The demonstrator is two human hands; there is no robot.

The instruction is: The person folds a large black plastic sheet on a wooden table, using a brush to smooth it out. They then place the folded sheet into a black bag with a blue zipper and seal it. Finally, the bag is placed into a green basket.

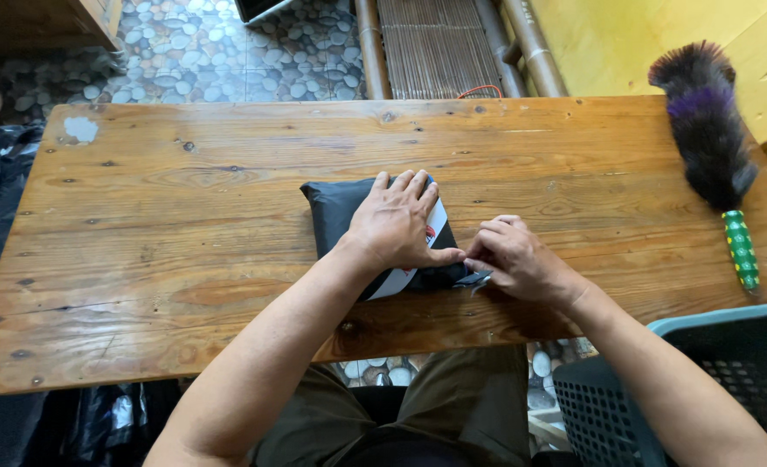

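I log two hands on one black parcel (340, 212). My left hand (396, 220) lies flat on top, fingers spread, pressing it down; no closed grip. My right hand (517, 259) pinches the parcel's near right corner, grip closed on a small flap. The parcel sits mid-counter (184, 225), one white label partly showing. One feather duster (710, 138) with green handle lies at the far right. One dark crate (703, 380) stands beside my right arm.
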